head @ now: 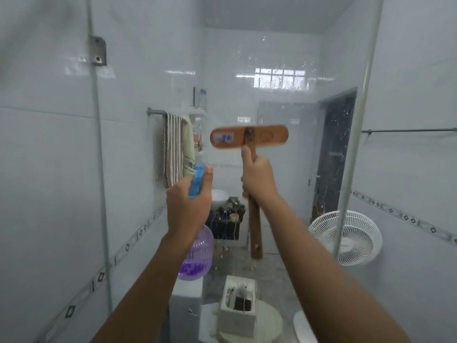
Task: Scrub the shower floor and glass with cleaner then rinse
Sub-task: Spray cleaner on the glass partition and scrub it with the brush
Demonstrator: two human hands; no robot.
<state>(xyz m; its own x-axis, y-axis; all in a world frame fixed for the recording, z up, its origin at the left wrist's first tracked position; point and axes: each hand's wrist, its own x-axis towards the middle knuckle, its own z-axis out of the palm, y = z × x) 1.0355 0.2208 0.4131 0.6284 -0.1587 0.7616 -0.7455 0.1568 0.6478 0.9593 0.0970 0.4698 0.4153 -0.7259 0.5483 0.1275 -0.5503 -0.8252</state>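
Observation:
My left hand (pixel 189 209) grips a spray bottle with a blue trigger head (pixel 196 180) and a clear purple body (pixel 196 256), held upright and aimed at the shower glass (pixel 284 58). My right hand (pixel 258 178) holds the wooden handle of a scrub brush (pixel 248 137), raised with its flat orange-brown head level against the glass. Droplets and runs of liquid streak the glass around and below the brush. The shower floor is out of view.
A metal hinge (pixel 98 50) joins the glass to the left frame, and the glass edge (pixel 356 134) runs down on the right. Behind the glass: a striped towel (pixel 174 149) on a rail, a white fan (pixel 351 237), a dark doorway (pixel 333 154), a white box (pixel 238 308).

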